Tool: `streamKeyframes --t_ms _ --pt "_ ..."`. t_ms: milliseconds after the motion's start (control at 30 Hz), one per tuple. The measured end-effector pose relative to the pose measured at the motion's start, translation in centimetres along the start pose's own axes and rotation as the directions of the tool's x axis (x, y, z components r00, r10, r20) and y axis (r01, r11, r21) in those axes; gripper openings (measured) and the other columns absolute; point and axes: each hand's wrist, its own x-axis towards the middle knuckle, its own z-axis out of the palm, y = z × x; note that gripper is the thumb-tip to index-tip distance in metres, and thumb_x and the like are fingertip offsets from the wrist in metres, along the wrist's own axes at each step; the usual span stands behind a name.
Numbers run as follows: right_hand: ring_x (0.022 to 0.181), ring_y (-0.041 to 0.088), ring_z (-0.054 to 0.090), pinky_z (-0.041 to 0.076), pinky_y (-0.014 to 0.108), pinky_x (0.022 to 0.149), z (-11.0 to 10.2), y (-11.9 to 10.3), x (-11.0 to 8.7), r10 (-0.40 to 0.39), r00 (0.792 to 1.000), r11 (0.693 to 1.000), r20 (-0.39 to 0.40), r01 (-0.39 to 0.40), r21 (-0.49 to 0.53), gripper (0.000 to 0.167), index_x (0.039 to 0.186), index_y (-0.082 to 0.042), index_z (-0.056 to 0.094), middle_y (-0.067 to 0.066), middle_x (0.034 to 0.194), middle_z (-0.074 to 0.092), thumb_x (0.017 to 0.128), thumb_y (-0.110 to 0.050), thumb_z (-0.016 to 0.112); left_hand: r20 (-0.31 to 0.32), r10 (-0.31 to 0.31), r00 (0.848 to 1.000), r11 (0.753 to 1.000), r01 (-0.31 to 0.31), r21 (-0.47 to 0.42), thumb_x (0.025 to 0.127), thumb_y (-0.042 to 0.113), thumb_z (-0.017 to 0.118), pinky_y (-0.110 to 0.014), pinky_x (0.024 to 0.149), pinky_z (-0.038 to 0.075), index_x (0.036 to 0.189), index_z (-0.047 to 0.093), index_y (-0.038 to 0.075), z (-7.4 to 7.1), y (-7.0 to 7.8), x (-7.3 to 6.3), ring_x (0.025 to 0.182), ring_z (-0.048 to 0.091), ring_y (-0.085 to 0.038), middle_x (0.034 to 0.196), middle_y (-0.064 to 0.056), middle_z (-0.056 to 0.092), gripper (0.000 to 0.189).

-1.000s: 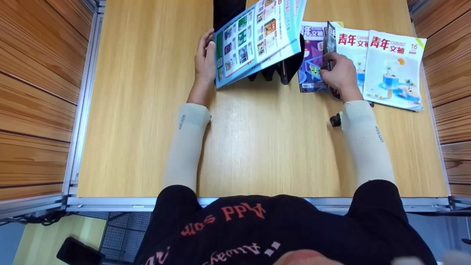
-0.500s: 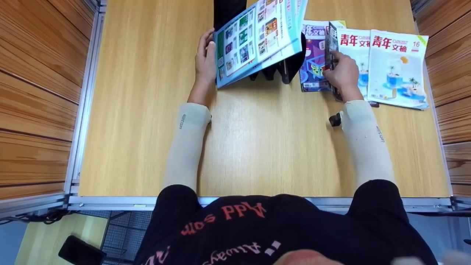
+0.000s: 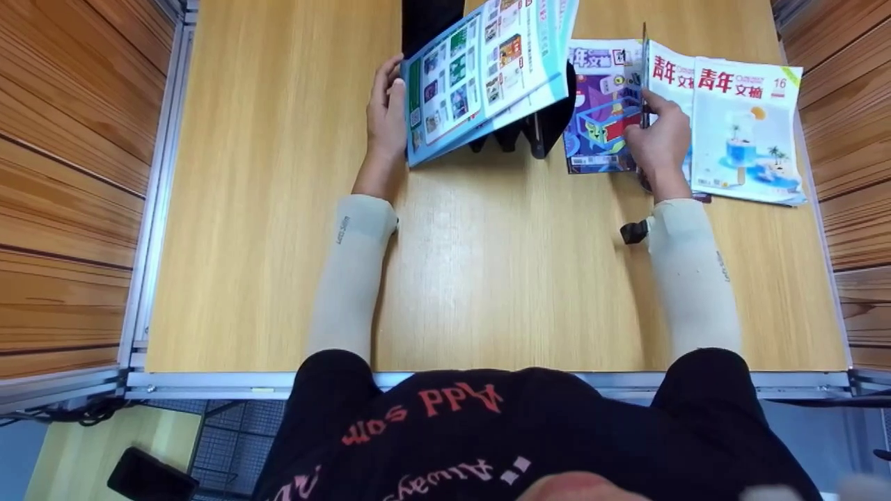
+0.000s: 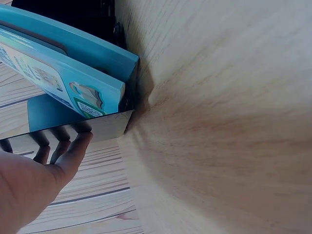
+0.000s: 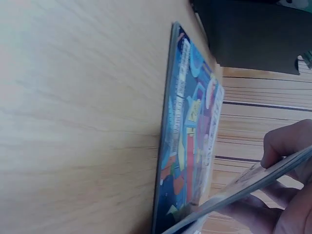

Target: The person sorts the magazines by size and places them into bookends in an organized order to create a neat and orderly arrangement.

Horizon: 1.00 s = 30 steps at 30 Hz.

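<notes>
My left hand point(image 3: 388, 115) rests against the outer side of a black magazine rack point(image 4: 105, 126), its fingers point(image 4: 78, 148) fairly straight along the wall. Blue books point(image 3: 480, 73) lean slantwise in this rack. My right hand point(image 3: 661, 139) pinches a thin magazine point(image 5: 243, 192) between thumb and fingers, holding it on edge, so that only its narrow side shows in the head view. To its left a purple magazine point(image 3: 600, 118) lies flat on the table. White magazines lie to the right, the outer one point(image 3: 748, 132) overlapping another point(image 3: 672, 76).
The wooden table point(image 3: 501, 278) has a metal front edge point(image 3: 230, 385). Wooden panels point(image 3: 69, 195) stand at both sides. Below the table at the left, a black phone-like object point(image 3: 153, 476) lies on a lower surface.
My right hand has moved a little right, and the magazine in it has swung to edge-on. More of the purple cover shows. The left hand has stayed in place.
</notes>
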Motion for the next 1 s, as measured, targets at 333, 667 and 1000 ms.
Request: streamKeyframes --t_ms 333,667,1000 --pt "0.11 0.012 0.047 0.043 0.023 0.086 -0.4 0.0 -1.0 0.034 0.999 0.976 -0.031 -0.027 0.217 0.063 0.141 -0.04 0.042 -0.001 0.145 0.048 0.089 -0.01 0.059 0.008 -0.009 1.0 1.0 0.009 0.0 0.104 0.025 0.037 -0.022 0.106 0.034 0.144 0.041 0.023 -0.2 0.0 0.0 0.131 0.041 -0.012 0.147 0.003 0.042 0.04" --pt "0.074 0.005 0.054 0.044 0.016 0.065 -0.8 -0.3 -2.1 -0.019 0.989 0.926 -0.149 0.074 0.37 0.058 0.135 -0.033 0.055 0.003 0.133 0.059 0.083 -0.007 0.064 0.008 -0.007 1.0 1.0 0.007 0.024 0.104 0.026 0.036 -0.022 0.105 0.033 0.144 0.04 0.023 -0.2 0.0 -0.1 0.13 0.041 -0.011 0.147 0.003 0.043 0.04" --pt "0.109 0.014 0.055 0.043 0.021 0.08 -0.6 -1.7 -3.3 -0.086 0.954 0.848 -0.288 0.222 0.481 0.057 0.131 -0.026 0.058 0.006 0.128 0.061 0.082 0.002 0.061 0.024 -0.028 0.999 1.0 0.028 0.006 0.104 0.026 0.037 -0.022 0.105 0.035 0.144 0.04 0.025 -0.2 0.1 0.0 0.13 0.041 -0.012 0.147 0.004 0.042 0.04"
